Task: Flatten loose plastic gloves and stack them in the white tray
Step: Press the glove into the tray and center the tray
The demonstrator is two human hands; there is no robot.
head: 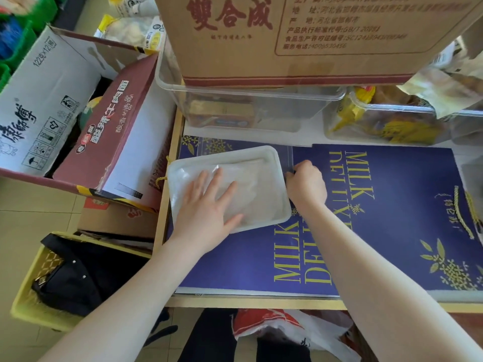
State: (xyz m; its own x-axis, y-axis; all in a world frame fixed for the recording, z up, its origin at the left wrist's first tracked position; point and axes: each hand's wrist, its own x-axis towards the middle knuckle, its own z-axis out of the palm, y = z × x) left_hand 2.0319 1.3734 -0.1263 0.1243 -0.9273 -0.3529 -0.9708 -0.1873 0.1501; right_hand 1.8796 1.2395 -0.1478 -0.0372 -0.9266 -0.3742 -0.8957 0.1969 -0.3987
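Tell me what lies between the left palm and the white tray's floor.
In the head view, flattened clear plastic gloves lie under the left hand, inside the white tray.

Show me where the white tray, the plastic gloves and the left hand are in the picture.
white tray (283,205): head view, bare right rim.
plastic gloves (254,188): head view, flattened part inside the tray.
left hand (206,207): head view, back of the hand.

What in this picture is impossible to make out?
All in the head view:
- How many plastic gloves lie in the white tray: clear film, partly under the left hand.
- Whether the right hand pinches anything: curled fingers hide it.
- The clear bin contents: blurred behind its wall.
- The cardboard box top: cut off by the frame edge.
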